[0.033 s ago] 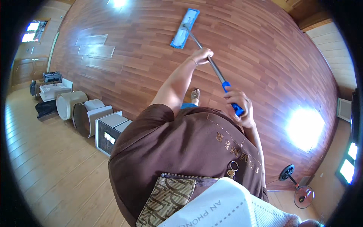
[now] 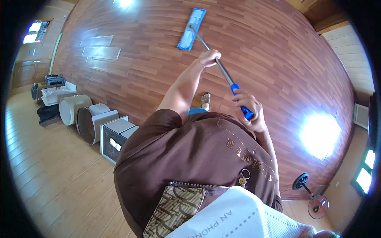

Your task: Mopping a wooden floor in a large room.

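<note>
A flat mop with a blue-fringed, pale pad [image 2: 191, 29] lies against the reddish wood-plank floor [image 2: 254, 47] ahead of me. From the pad, its silver pole [image 2: 225, 71] slants down toward my body and ends in a blue grip [image 2: 235, 87]. My left hand [image 2: 209, 58] is closed round the middle of the pole, arm stretched forward. Nearer my chest, my right hand [image 2: 252, 112] wraps the blue grip, whose end pokes out below the fingers. One sandaled foot [image 2: 205, 101] shows on the floor between my arms.
Along the left stand a dark-fronted white appliance [image 2: 115, 139], a round drum-like container [image 2: 71, 110] and other household items. A standing fan [image 2: 301, 181] with a round base is at the lower right. Bright glare [image 2: 320, 135] covers part of the right floor.
The mop pad has shifted slightly to the left. The pole and both hands have moved a little left with it, still gripping.
</note>
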Motion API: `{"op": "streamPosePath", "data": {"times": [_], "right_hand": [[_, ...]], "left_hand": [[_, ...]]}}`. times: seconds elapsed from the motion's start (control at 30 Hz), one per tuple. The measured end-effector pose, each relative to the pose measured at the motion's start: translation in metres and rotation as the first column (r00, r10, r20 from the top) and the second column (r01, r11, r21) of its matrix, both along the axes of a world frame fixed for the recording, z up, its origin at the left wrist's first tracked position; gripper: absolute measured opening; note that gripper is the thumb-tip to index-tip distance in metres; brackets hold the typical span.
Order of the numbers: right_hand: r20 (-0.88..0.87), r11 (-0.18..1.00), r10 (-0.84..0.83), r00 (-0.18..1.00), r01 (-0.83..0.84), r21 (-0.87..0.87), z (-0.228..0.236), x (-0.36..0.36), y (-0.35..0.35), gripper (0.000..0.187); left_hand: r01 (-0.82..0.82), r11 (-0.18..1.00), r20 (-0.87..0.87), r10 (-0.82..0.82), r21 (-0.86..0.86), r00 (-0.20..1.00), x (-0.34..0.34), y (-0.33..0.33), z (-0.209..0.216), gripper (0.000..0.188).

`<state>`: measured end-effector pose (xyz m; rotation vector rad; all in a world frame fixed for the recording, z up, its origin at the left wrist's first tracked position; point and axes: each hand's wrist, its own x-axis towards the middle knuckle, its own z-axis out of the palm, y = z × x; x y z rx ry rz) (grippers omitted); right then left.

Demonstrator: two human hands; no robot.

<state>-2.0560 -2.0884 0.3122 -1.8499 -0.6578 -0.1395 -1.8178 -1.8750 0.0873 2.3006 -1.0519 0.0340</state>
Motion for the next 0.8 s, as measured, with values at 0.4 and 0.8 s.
{"op": "streamPosePath", "data": {"times": [0.4, 0.8], "right_hand": [[-0.119, 0.920, 0.392, 0.912, -0.387, 0.066, 0.009, 0.076, 0.105, 0.011], [-0.232, 0.791, 0.611, 0.757, -0.583, 0.184, 0.046, 0.090, 0.134, 0.005]], "left_hand": [[-0.545, 0.836, -0.205, 0.546, 0.067, 0.812, -0.047, 0.192, 0.006, 0.038], [-0.760, 0.641, -0.109, 0.753, -0.102, 0.649, -0.156, 0.234, 0.000, 0.040]]}}
